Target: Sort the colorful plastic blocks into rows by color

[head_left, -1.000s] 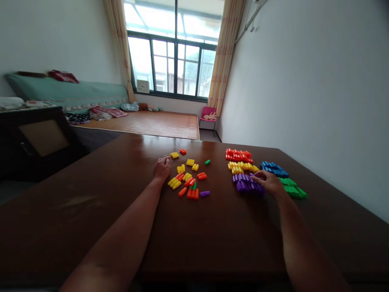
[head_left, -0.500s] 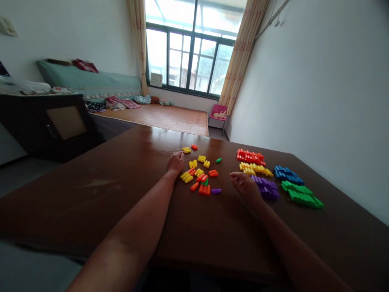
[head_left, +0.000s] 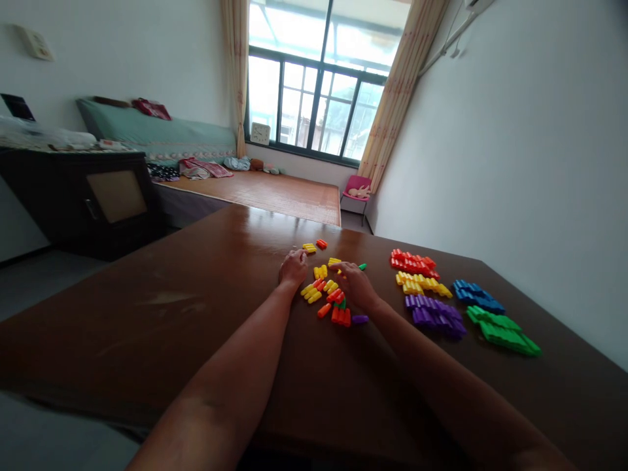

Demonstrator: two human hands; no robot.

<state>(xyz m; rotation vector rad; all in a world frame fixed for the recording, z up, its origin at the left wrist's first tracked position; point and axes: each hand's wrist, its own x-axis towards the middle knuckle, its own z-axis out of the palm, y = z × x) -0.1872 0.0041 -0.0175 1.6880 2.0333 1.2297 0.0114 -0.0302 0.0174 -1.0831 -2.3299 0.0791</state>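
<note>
Mixed-color pieces (head_left: 335, 296) sit on the brown table (head_left: 161, 340), near both hands. Right hand (head_left: 356, 286) is half-curled at a yellow group (head_left: 334, 261); left hand (head_left: 294, 267) is loosely curled beside them. Can't tell if either grips. Pieces look light, stiff, slick, tough plastic; I'd pinch across the long sides.
</note>
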